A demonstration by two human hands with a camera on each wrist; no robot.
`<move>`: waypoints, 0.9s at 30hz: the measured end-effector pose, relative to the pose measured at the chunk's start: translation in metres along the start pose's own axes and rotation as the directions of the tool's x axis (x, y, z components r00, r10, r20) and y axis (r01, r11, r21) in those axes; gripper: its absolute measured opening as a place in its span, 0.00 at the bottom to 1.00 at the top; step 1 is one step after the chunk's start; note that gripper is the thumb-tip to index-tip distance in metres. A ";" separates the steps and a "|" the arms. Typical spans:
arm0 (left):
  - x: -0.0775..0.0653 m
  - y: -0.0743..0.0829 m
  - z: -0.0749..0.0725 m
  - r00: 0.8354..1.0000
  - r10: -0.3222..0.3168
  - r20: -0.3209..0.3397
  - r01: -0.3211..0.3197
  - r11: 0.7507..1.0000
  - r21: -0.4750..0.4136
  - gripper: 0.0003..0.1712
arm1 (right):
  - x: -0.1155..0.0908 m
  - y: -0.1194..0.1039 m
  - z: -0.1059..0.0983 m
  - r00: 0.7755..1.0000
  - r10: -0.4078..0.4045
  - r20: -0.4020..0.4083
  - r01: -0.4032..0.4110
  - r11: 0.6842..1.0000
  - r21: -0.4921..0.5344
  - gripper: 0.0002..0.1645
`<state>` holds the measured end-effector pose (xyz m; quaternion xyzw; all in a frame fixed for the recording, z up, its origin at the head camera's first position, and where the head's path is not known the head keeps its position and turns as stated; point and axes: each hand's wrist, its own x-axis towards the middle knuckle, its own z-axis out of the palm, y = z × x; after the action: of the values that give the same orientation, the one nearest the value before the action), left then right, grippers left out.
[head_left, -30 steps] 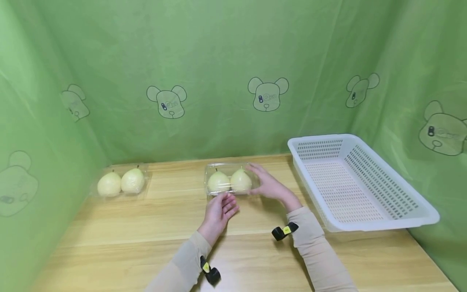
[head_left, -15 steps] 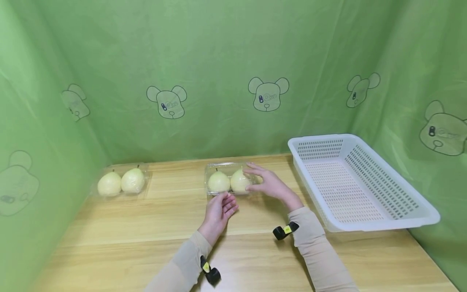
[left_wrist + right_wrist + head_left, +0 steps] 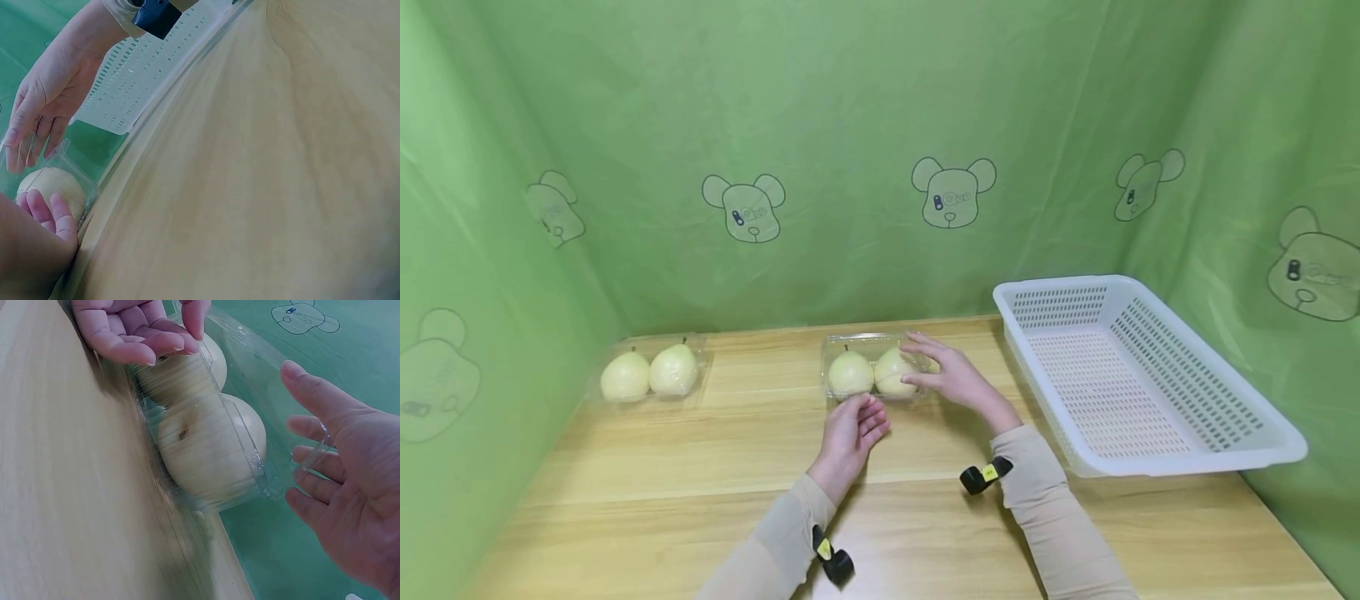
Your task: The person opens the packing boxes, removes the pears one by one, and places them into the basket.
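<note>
A clear plastic clamshell box (image 3: 852,341) with two pale yellow-green pears (image 3: 850,374) lies at the table's back middle. At its near long side is my left hand (image 3: 847,437), palm turned right and fingers loosely bent. Its thumb tip touches the plastic edge, as the right wrist view shows. My right hand (image 3: 957,377) is spread around the box's right end, thumb in front of the right pear and fingers over the top. In the right wrist view its fingers (image 3: 319,464) meet the clear plastic. Whether the lid is fastened cannot be seen.
At the right stands a white perforated plastic basket (image 3: 1150,375). A second clear box (image 3: 700,343) with two pears lies at the back left, by the curtain. Green curtains (image 3: 850,100) with bear-head prints close off the back and both sides of the wooden table (image 3: 700,483).
My right hand has shifted slightly left over the right pear, and its fingers cover more of the box's right end. The left hand and the box stay nearly in place.
</note>
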<state>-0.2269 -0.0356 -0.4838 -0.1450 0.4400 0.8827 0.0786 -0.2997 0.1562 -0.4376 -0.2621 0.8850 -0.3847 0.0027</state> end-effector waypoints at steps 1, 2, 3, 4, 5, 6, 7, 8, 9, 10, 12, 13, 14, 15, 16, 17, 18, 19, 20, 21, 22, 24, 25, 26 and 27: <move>0.000 0.000 0.000 1.000 0.000 0.000 0.000 1.000 0.001 0.06 | 0.000 0.000 0.000 1.000 0.003 -0.003 -0.003 1.000 0.003 0.35; 0.001 0.000 0.000 1.000 0.000 -0.002 0.000 1.000 0.001 0.06 | 0.000 -0.001 0.000 1.000 0.006 -0.007 -0.006 1.000 0.006 0.35; 0.001 0.000 0.001 1.000 0.000 -0.003 0.000 1.000 0.003 0.06 | 0.000 -0.001 0.000 1.000 0.008 -0.011 -0.008 1.000 0.010 0.35; 0.001 0.000 0.001 1.000 0.000 -0.005 0.000 1.000 0.003 0.06 | 0.000 -0.001 0.000 1.000 0.010 -0.014 -0.009 1.000 0.013 0.34; 0.001 0.000 0.001 1.000 0.000 -0.006 0.000 1.000 0.003 0.06 | 0.000 -0.001 0.000 1.000 0.007 -0.018 -0.007 1.000 0.015 0.34; 0.001 0.000 0.001 1.000 -0.001 -0.007 0.001 1.000 0.002 0.07 | 0.000 -0.001 0.001 1.000 0.005 -0.022 -0.004 1.000 0.017 0.34; 0.001 0.000 0.001 1.000 0.001 -0.005 -0.001 1.000 0.005 0.06 | 0.000 -0.001 0.001 1.000 0.006 -0.027 -0.005 1.000 0.020 0.34; 0.001 0.000 0.001 1.000 -0.001 -0.004 0.001 1.000 0.005 0.06 | 0.000 -0.001 0.001 1.000 0.006 -0.030 -0.005 1.000 0.021 0.34; 0.001 0.000 0.001 1.000 -0.002 -0.004 0.002 1.000 0.006 0.07 | 0.000 -0.001 0.002 0.999 0.007 -0.031 -0.006 1.000 0.025 0.34; 0.001 0.000 0.001 1.000 -0.004 -0.003 0.004 1.000 0.006 0.06 | 0.000 -0.001 0.002 0.999 0.003 -0.032 -0.002 1.000 0.025 0.34; 0.001 0.001 0.001 1.000 -0.009 -0.003 0.009 1.000 0.006 0.06 | 0.000 -0.001 0.003 0.999 0.008 -0.034 -0.007 1.000 0.031 0.34; 0.001 0.001 0.001 1.000 -0.011 -0.002 0.011 1.000 0.007 0.06 | 0.000 -0.001 0.003 0.999 0.008 -0.034 -0.007 0.999 0.034 0.34; 0.001 0.001 0.001 1.000 -0.014 -0.002 0.014 1.000 0.006 0.06 | 0.000 -0.001 0.004 0.999 0.010 -0.035 -0.009 0.999 0.037 0.34; 0.001 0.001 0.000 1.000 -0.015 -0.001 0.015 1.000 0.006 0.06 | 0.001 -0.001 0.004 0.999 0.013 -0.036 -0.011 0.999 0.041 0.34; 0.001 0.001 0.000 1.000 -0.016 0.001 0.016 1.000 0.005 0.06 | 0.001 0.000 0.005 0.999 0.015 -0.038 -0.013 0.999 0.043 0.34; 0.001 0.001 0.000 1.000 -0.018 0.002 0.018 1.000 0.004 0.06 | 0.001 0.000 0.005 0.999 0.021 -0.040 -0.019 0.999 0.048 0.34; 0.001 0.001 0.000 1.000 -0.019 0.002 0.019 1.000 0.004 0.06 | 0.001 0.001 0.006 0.999 0.023 -0.042 -0.021 0.999 0.050 0.33; 0.001 0.001 0.000 1.000 -0.019 0.003 0.019 1.000 0.003 0.05 | 0.001 0.001 0.006 0.999 0.026 -0.046 -0.024 0.998 0.052 0.33; 0.001 0.001 0.000 1.000 -0.021 0.003 0.021 1.000 0.003 0.05 | 0.002 0.001 0.006 0.998 0.034 -0.049 -0.031 0.998 0.056 0.33; 0.001 0.001 0.000 1.000 -0.021 0.004 0.021 1.000 0.003 0.05 | 0.002 0.001 0.007 0.998 0.035 -0.053 -0.032 0.998 0.060 0.32; 0.001 0.001 0.000 1.000 -0.023 0.003 0.023 1.000 0.002 0.05 | 0.002 0.001 0.007 0.998 0.032 -0.056 -0.028 0.998 0.060 0.32; 0.000 0.001 0.000 1.000 -0.025 0.001 0.025 1.000 0.004 0.05 | 0.002 0.000 0.007 0.998 0.031 -0.062 -0.027 0.997 0.067 0.32; 0.000 0.001 0.000 1.000 -0.025 0.001 0.025 1.000 0.004 0.05 | 0.001 -0.001 0.007 0.997 0.033 -0.066 -0.028 0.997 0.073 0.32; 0.000 0.002 0.000 1.000 -0.025 0.002 0.025 1.000 0.005 0.04 | 0.001 -0.002 0.008 0.997 0.034 -0.069 -0.029 0.997 0.078 0.32; 0.000 0.002 0.000 1.000 -0.025 0.003 0.025 1.000 0.006 0.04 | 0.001 -0.002 0.008 0.997 0.033 -0.073 -0.027 0.996 0.082 0.32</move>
<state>-0.2278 -0.0365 -0.4825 -0.1490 0.4408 0.8805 0.0906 -0.2982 0.1493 -0.4415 -0.2338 0.8721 -0.4296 -0.0139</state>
